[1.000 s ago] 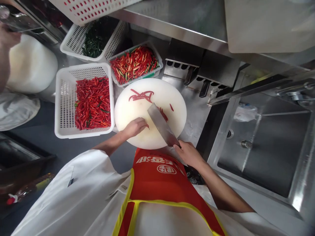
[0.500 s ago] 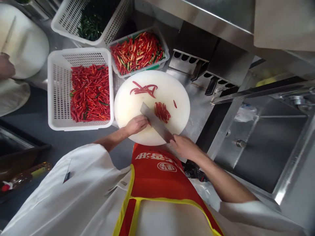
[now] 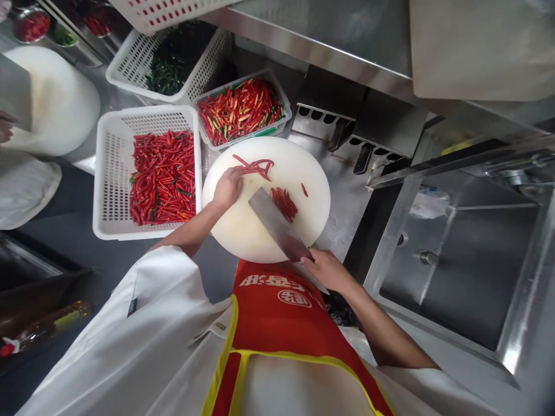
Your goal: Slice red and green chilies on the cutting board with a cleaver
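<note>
On the round white cutting board [image 3: 243, 225], my right hand [image 3: 328, 267] grips the handle of a cleaver [image 3: 277, 224], whose blade lies slanted over the board's middle. Just beyond the blade is a small heap of cut red chili pieces [image 3: 284, 204]. My left hand [image 3: 228, 188] is at the board's left side, fingers bent and closed at the ends of several long red chili peppers [image 3: 261, 168]. The fingertips partly hide what they touch. One lone red piece [image 3: 304, 190] lies at the right of the board.
Left of the board is a white basket of red chilies [image 3: 99, 190]. Behind stand a clear tub of sliced chilies [image 3: 243, 110] and a basket of dark green peppers [image 3: 125, 81]. A metal sink [image 3: 468, 271] is at right. Another person's hand [image 3: 5, 127] holds a cleaver at far left.
My left hand has left the cleaver's edge and moved up and left to the long chilies. The cleaver stays over the board's middle. The view has shifted slightly.
</note>
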A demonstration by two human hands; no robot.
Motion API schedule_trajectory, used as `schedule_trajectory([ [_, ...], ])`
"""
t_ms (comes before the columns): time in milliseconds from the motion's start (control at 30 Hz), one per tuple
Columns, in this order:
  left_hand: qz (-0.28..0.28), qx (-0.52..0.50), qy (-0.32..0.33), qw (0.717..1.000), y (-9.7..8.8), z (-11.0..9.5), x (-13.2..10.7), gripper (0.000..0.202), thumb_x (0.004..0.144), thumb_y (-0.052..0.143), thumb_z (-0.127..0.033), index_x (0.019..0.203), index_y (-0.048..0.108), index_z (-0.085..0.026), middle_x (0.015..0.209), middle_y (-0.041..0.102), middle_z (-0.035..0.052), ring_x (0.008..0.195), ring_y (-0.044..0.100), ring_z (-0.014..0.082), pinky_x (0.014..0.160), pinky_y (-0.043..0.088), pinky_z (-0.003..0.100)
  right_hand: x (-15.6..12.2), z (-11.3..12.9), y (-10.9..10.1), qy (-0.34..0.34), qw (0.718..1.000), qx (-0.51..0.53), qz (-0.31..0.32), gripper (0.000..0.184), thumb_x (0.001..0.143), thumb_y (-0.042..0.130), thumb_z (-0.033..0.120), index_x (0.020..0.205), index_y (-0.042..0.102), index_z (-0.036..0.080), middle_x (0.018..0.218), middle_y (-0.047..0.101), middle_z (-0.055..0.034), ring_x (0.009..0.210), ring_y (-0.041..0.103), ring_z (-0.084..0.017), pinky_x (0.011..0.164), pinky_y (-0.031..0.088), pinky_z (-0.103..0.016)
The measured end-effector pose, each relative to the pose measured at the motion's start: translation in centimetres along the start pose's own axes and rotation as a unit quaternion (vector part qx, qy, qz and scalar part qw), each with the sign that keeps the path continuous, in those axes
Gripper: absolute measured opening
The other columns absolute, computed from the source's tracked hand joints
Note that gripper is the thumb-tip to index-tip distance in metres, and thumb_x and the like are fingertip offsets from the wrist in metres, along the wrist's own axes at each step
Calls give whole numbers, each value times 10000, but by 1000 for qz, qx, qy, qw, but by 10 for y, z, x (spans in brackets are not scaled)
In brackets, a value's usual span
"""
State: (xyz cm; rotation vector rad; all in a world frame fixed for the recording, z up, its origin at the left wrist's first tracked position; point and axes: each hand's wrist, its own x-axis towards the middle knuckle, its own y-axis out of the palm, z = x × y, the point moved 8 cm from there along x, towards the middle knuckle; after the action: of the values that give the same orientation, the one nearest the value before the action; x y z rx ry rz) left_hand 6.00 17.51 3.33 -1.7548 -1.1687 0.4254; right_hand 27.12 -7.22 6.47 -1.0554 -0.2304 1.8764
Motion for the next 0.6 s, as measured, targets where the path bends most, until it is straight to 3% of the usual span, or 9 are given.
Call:
schedule_trajectory([
  [100, 33, 29, -27, 999, 4, 9, 19, 218, 890, 461, -184, 915, 675, -152, 957, 632, 110, 914, 611, 241, 847, 528, 380, -1, 7, 12, -30, 999, -6, 20, 219, 950, 432, 252, 857, 615, 176, 831, 694, -63, 776, 634, -184, 662, 347, -250],
  [233, 97, 38, -23, 994, 4, 11, 5, 186, 840, 491, -137, 823, 674, -162, 846, 647, 90, 834, 622, 240, 787, 526, 374, 2, -10, 6, 41, 999, 20, -1, 258, 962, 418, 285, 820, 606, 179, 690, 650, -37, 677, 609, -179, 615, 343, -254],
  [333, 173, 1, 80, 982, 12, -17, -30, 208, 893, 470, -174, 873, 677, -175, 889, 659, 79, 860, 627, 222, 797, 530, 355, 3, -18, -6, 88, 995, 27, -23, 271, 969, 405, 312, 828, 599, 186, 626, 621, -22, 643, 603, -185, 599, 342, -258],
  [400, 206, -20, 151, 967, 19, -42, -56, 244, 944, 429, -206, 912, 670, -181, 949, 657, 85, 915, 625, 213, 824, 535, 347, 3, -14, -12, 82, 996, 12, -25, 263, 969, 405, 309, 820, 585, 190, 630, 622, -26, 653, 607, -187, 601, 334, -260],
  [500, 209, -23, 193, 958, 27, -68, -81, 287, 991, 371, -236, 961, 650, -176, 1017, 654, 100, 979, 619, 212, 857, 541, 357, 1, 1, -18, 44, 998, -38, -15, 256, 972, 419, 298, 788, 561, 190, 690, 646, -53, 721, 625, -199, 614, 313, -270],
  [600, 195, -6, 206, 959, 30, -78, -87, 295, 1006, 347, -231, 1000, 634, -166, 1049, 657, 103, 977, 622, 210, 854, 548, 360, -4, 12, -24, 11, 997, -74, 18, 243, 972, 423, 271, 799, 570, 185, 779, 678, -77, 795, 642, -211, 637, 307, -275],
])
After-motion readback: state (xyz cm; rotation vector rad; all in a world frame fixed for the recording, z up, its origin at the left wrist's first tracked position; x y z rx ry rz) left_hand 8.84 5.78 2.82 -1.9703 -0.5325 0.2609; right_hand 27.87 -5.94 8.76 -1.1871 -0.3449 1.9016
